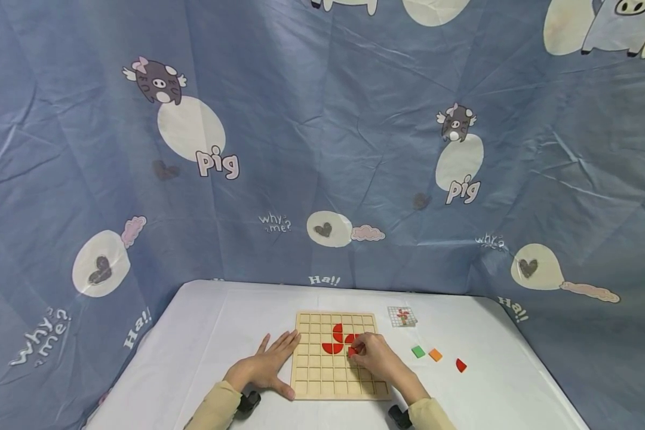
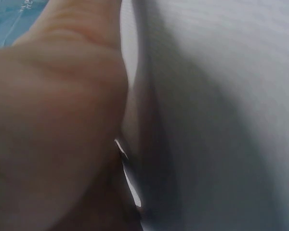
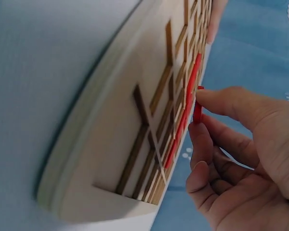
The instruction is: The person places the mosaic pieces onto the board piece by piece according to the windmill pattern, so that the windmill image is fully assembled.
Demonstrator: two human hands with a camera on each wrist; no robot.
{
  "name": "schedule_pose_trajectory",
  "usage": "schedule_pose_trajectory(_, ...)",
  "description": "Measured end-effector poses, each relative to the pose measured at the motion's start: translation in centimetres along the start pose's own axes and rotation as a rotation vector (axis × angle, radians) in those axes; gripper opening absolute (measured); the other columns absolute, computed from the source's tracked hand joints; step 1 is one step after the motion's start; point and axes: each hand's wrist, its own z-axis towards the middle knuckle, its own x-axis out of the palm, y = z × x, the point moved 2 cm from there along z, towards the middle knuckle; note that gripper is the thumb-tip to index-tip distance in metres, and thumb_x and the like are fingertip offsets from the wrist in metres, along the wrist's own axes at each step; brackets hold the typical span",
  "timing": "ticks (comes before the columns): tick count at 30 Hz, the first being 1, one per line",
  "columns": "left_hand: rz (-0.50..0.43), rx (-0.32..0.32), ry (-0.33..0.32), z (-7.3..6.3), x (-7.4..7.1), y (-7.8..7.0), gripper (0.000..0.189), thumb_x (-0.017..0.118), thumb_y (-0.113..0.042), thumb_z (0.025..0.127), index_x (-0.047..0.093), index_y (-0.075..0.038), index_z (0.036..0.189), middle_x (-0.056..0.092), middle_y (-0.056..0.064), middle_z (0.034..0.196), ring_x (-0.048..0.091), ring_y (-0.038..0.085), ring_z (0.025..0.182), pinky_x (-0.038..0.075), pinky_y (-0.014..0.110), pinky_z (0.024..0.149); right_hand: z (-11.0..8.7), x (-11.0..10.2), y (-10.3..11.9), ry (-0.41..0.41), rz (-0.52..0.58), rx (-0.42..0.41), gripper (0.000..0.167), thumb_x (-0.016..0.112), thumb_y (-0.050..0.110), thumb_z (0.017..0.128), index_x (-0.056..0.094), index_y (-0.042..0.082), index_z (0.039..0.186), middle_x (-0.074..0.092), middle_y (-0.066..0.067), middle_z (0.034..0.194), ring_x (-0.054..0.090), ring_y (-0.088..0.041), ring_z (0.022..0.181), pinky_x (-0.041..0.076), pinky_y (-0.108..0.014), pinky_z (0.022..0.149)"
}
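Look, we had our left hand (image 1: 269, 365) spread at the board (image 1: 313, 374), our right hand (image 1: 378, 356) pinching a red piece (image 1: 352, 352) over its cells; a tilted release, we reckoned, could jolt the laid reds (image 1: 338, 332) beyond.

The head view is evenly lit and fairly bright, with the white bench (image 1: 220, 334) palest and soft sheen along the creases of the blue cloth (image 1: 285, 179), notably at upper centre and far right. The small print on the card (image 1: 402, 316) is too small to read. The left wrist view is dim and blurred: the left hand (image 2: 62, 106) looms out of focus, its underside dark, beside a broad soft shadow. In the right wrist view, the board (image 3: 106, 178) darkens beneath its near edge, while the right hand (image 3: 274, 159) looks clearer.
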Motion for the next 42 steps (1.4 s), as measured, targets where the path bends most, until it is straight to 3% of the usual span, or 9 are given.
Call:
schedule_pose_trajectory(16,-0.004,0.005,-0.004,-0.1,-0.1,0.0,0.132,0.072,-0.071,0.060,0.008,-0.008,0.156,0.005,0.011,0.164,0.005,0.032,0.151,-0.001,0.063,0.118,0.7,0.9,-0.1,0.038,-0.027,0.030,0.010,0.075,0.006,0.081,0.070,0.005,0.089,0.064,0.003,0.081,0.055,0.001,0.068,0.050,-0.016,0.057)
schedule_pose_trajectory(33,-0.004,0.001,0.000,0.0,-0.1,0.0,0.132,0.073,-0.070,0.060,0.007,-0.008,0.156,0.004,0.011,0.164,0.005,0.032,0.151,-0.002,0.064,0.118,0.8,0.9,-0.3,-0.012,-0.094,-0.019,0.013,0.076,0.008,0.082,0.073,0.002,0.093,0.062,0.002,0.081,0.051,-0.001,0.069,0.049,-0.017,0.057)
schedule_pose_trajectory(42,-0.003,-0.004,0.005,0.0,-0.1,0.0,0.132,0.072,-0.071,0.059,0.007,-0.008,0.156,0.004,0.011,0.164,0.004,0.032,0.151,-0.001,0.064,0.118,1.2,0.8,-0.6,-0.006,-0.070,-0.029,0.009,0.075,0.003,0.081,0.071,0.003,0.088,0.064,-0.002,0.085,0.058,-0.005,0.073,0.052,-0.017,0.060)
